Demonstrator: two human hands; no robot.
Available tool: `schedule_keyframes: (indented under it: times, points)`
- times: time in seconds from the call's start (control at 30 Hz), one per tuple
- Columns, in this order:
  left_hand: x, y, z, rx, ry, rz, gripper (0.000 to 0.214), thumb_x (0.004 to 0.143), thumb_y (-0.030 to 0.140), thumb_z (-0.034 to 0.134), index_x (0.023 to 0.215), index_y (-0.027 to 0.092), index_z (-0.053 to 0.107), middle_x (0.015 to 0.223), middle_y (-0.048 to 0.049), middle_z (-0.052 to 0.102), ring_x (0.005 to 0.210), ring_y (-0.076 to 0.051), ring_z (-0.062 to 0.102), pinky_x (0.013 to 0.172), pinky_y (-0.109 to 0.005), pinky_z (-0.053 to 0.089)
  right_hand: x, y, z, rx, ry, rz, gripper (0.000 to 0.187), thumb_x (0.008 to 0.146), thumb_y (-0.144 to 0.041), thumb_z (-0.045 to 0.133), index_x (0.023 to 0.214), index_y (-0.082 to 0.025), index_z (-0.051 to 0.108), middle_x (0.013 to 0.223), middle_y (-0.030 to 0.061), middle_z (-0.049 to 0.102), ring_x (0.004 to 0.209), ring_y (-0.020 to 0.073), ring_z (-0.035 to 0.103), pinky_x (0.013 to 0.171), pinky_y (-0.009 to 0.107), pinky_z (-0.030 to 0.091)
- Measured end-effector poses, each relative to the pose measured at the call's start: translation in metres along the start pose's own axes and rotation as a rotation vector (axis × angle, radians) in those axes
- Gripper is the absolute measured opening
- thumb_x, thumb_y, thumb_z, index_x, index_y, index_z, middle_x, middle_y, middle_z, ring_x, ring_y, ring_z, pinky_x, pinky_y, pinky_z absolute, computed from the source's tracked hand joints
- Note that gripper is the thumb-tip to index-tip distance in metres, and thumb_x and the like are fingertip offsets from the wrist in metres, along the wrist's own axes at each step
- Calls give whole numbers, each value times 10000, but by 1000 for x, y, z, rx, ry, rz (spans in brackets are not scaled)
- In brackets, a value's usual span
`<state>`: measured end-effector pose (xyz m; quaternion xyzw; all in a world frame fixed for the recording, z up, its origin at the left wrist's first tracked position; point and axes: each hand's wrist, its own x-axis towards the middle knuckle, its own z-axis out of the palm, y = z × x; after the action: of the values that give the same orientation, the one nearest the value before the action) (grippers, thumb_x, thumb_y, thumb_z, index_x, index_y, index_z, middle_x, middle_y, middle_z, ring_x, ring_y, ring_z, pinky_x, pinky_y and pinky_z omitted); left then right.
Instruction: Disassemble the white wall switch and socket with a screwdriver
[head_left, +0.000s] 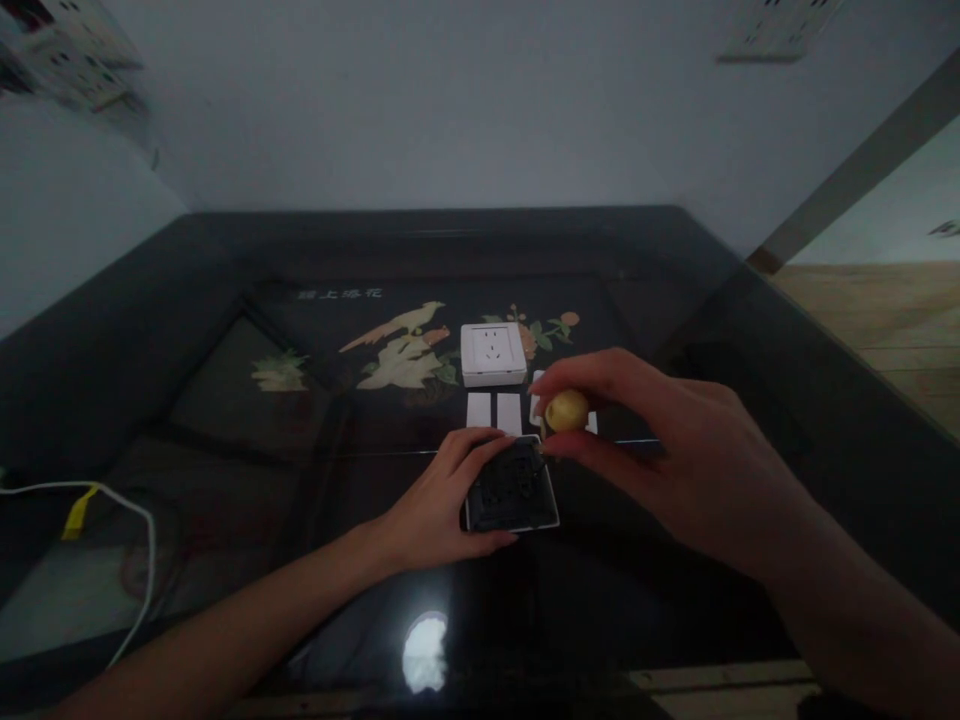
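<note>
Panel (514, 497), white-rimmed with its black back up, is on the near side of the dark tabletop (615, 590), and from where I stand I see the left grip (441, 495) closed around its left side, thumb at the near edge, fingers over the far one. The right grip (679, 445) pinches a yellow rounded piece (568, 411) by the panel's far right corner; I cannot tell whether the two touch. Just beyond lie two white rectangular pieces (479, 409), and farther off a white socket box (493, 352).
</note>
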<state>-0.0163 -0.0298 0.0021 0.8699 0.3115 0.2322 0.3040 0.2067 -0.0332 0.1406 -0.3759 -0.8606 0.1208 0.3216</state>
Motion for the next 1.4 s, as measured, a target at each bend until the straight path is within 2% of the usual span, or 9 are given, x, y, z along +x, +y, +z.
schedule_keyframes:
  times: [0.17, 0.27, 0.4, 0.7, 0.83, 0.97, 1.23, 1.3, 1.4]
  points:
    - [0, 1, 0, -28, -7, -26, 934, 732, 392, 768, 1464, 319, 191, 1417, -131, 342, 1305, -376, 368, 1071, -601, 380, 4, 9, -3, 43, -98, -49, 246, 962, -179, 467, 1169, -241, 583, 1123, 42, 713, 970, 188, 699, 796, 291, 565]
    - [0, 0, 0, -28, -13, -18, 946, 733, 389, 767, 1471, 311, 180, 1408, -130, 346, 1289, -370, 379, 1068, -592, 389, 3, 11, 0, -73, 46, -79, 167, 928, -306, 573, 1059, -239, 652, 1180, 76, 684, 1031, 242, 668, 853, 366, 553]
    - [0, -2, 0, -19, -9, 0, 959, 733, 407, 769, 1477, 305, 173, 1399, -128, 352, 1281, -363, 379, 1067, -580, 397, 2, 9, 6, -159, 200, -68, 128, 847, -335, 691, 940, -248, 706, 908, 39, 701, 800, 198, 667, 727, 323, 560]
    - [-1, -2, 1, -31, -9, -16, 927, 744, 410, 760, 1478, 303, 204, 1418, -132, 358, 1304, -370, 374, 1078, -590, 377, -2, 8, -12, 14, -74, -46, 311, 965, -233, 485, 1223, -308, 642, 1137, 23, 718, 997, 210, 696, 849, 347, 574]
    - [-1, -4, 2, -25, 5, 11, 931, 749, 441, 751, 1483, 282, 201, 1442, -139, 345, 1324, -379, 357, 1090, -592, 363, 0, 3, -4, -37, -3, -83, 233, 928, -374, 573, 1076, -259, 711, 1012, 54, 697, 858, 189, 688, 725, 284, 576]
    - [-2, -4, 2, -25, -1, 4, 936, 755, 446, 749, 1483, 288, 183, 1432, -133, 339, 1314, -360, 363, 1095, -571, 370, 1, -1, 4, -113, 113, -62, 168, 921, -288, 594, 984, -232, 739, 810, 25, 664, 675, 148, 643, 621, 242, 546]
    - [-1, -2, 0, -34, -10, -11, 938, 740, 415, 770, 1473, 285, 200, 1417, -136, 338, 1317, -360, 349, 1097, -574, 370, -1, 7, -17, 53, -121, -45, 309, 938, -220, 525, 1214, -291, 644, 1159, -3, 720, 957, 216, 709, 848, 349, 575]
    - [-1, -2, 0, -34, -18, -20, 928, 740, 411, 769, 1468, 282, 209, 1414, -137, 338, 1314, -365, 351, 1095, -582, 370, -1, 8, -15, -10, -49, -55, 253, 928, -304, 569, 1155, -274, 677, 1178, 28, 699, 997, 233, 687, 842, 353, 566]
    - [-1, -2, 0, -40, -26, -21, 916, 741, 431, 764, 1464, 280, 221, 1407, -137, 344, 1298, -364, 365, 1090, -581, 376, 0, 5, -4, -187, 115, -51, 262, 884, -418, 626, 1013, -209, 718, 975, 75, 683, 832, 209, 661, 700, 315, 554]
